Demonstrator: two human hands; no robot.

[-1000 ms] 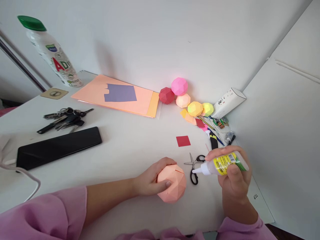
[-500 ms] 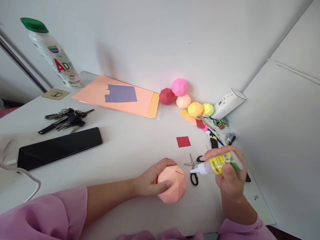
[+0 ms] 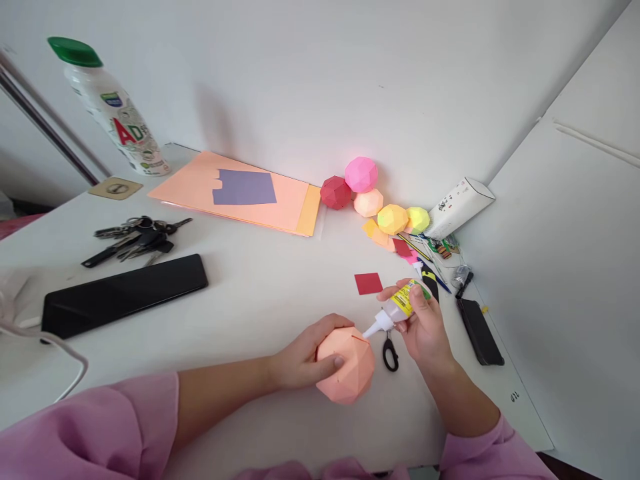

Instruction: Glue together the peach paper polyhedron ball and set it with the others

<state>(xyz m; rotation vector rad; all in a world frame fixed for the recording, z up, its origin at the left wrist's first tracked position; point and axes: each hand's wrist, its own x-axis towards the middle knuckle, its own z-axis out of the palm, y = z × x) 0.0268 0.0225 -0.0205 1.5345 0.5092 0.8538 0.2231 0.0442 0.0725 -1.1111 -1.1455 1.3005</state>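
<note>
My left hand [image 3: 310,357] is closed around a peach faceted paper ball [image 3: 353,373], its thumb across the front. A dark slit shows near the ball's upper right. My right hand [image 3: 423,327] grips a glue bottle [image 3: 403,301] with a yellow label, tilted down to the left. The bottle's white nozzle tip is at the ball's upper right edge, by the slit; whether it touches I cannot tell. Below the bottle lie scissors [image 3: 391,355], mostly hidden, one black handle loop showing. A red paper square [image 3: 369,283] lies just behind.
Several small paper balls [image 3: 393,219] stand along the wall beside a white tube [image 3: 463,208]. Peach paper sheets [image 3: 190,180], keys [image 3: 143,237], a black phone [image 3: 125,293] and a white bottle [image 3: 117,113] are on the left. A black case [image 3: 479,332] lies at right.
My right hand has brought the glue bottle left and tilted its nozzle down to the ball's edge, covering most of the scissors. The left hand keeps its hold.
</note>
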